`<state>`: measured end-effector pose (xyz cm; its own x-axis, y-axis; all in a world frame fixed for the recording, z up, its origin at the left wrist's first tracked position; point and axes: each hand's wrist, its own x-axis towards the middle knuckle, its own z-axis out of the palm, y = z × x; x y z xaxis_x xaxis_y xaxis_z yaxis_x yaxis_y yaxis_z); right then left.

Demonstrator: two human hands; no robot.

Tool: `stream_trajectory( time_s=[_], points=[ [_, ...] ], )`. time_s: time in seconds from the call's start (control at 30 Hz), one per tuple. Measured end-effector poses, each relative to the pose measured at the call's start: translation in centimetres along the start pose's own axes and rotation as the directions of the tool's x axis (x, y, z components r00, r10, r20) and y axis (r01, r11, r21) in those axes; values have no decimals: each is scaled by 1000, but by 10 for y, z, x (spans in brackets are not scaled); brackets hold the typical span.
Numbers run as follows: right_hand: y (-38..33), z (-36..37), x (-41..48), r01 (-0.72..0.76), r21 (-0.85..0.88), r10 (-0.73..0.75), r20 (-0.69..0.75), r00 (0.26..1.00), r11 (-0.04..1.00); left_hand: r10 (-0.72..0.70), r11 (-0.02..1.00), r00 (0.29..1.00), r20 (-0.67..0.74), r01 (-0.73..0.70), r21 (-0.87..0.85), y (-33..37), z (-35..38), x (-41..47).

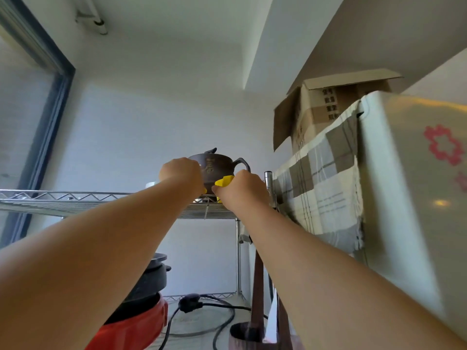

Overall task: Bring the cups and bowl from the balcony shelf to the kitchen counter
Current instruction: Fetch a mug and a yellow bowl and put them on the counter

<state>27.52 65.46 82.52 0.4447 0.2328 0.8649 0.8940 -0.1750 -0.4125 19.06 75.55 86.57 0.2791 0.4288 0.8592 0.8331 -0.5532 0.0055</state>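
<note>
Both my arms reach up to the top tier of a chrome wire shelf (pixel 75 200). A dark brown clay pot (pixel 217 164) with a handle stands on something yellow (pixel 223 182) at the shelf's right end. My left hand (pixel 180 174) is closed against the pot's left side. My right hand (pixel 240 190) is curled around the yellow thing's right edge, below the pot's handle. Most of the yellow thing is hidden behind my hands, so I cannot tell if it is a bowl or a cup. A small clear rim (pixel 151 184) shows behind my left wrist.
A refrigerator (pixel 404 185) draped with a checked cloth (pixel 321 178) stands close on the right, with a cardboard box (pixel 328 109) on top. On the lower tier sit a black pot on a red cooker (pixel 141 306) and a coiled black power cord (pixel 202 309). A window frame (pixel 45 127) lies left.
</note>
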Motion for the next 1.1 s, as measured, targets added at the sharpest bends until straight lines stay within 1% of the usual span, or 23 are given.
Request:
stream_trajectory(
  time_s=[0.1, 0.2, 0.3, 0.43, 0.5, 0.57, 0.6, 0.63, 0.7, 0.73, 0.77, 0.8, 0.87, 0.93, 1.0, 1.1],
  points=[
    [-1, 3, 4, -3, -27, 3, 15, 1000, 1000, 12, 999, 1000, 12, -12, 37, 0, 1, 3],
    [0, 5, 9, -20, -19, 20, 18, 1000, 1000, 7, 1000, 1000, 25, -8, 26, 0, 1, 4],
    [1, 6, 15, -73, 27, 71, 50, 996, 997, -35, 999, 999, 24, 36, -39, -12, -1, 6],
    [-4, 7, 23, -170, 64, 166, 69, 984, 983, -144, 975, 988, 63, 152, -164, -41, -6, 5],
    [-8, 6, 27, -263, 157, 247, 114, 962, 952, -197, 949, 972, 129, 222, -223, -58, -12, 5],
    [-13, 3, 30, -379, 309, 317, 233, 919, 872, -208, 916, 950, 234, 273, -295, -75, -17, 7],
    [-16, 0, 30, -439, 366, 342, 300, 891, 821, -197, 866, 932, 305, 311, -391, -82, -18, 9],
    [-17, -3, 30, -478, 392, 358, 340, 869, 786, -176, 785, 903, 392, 369, -498, -87, -17, 11],
    [-22, -8, 28, -535, 408, 388, 391, 834, 740, -155, 546, 827, 540, 528, -651, -98, -16, 9],
    [-23, -11, 29, -555, 422, 396, 409, 822, 716, -150, 446, 805, 574, 573, -687, -102, -14, 7],
    [-24, -13, 29, -577, 426, 408, 426, 808, 697, -153, 373, 800, 581, 591, -715, -106, -12, 6],
    [-24, -15, 27, -589, 411, 419, 434, 798, 696, -151, 319, 798, 584, 598, -735, -108, -10, 7],
    [-24, -14, 24, -600, 379, 425, 452, 784, 704, -137, 247, 804, 579, 593, -766, -112, -9, 8],
    [-24, -13, 22, -617, 409, 424, 470, 774, 673, -125, 134, 807, 578, 591, -796, -112, -8, 10],
    [-23, -14, 20, -613, 477, 408, 469, 783, 630, -98, 44, 801, 590, 596, -802, -110, -8, 10],
    [-27, -17, 17, -561, 520, 380, 419, 824, 643, -54, -42, 816, 575, 574, -818, -107, -11, 10]
  ],
)
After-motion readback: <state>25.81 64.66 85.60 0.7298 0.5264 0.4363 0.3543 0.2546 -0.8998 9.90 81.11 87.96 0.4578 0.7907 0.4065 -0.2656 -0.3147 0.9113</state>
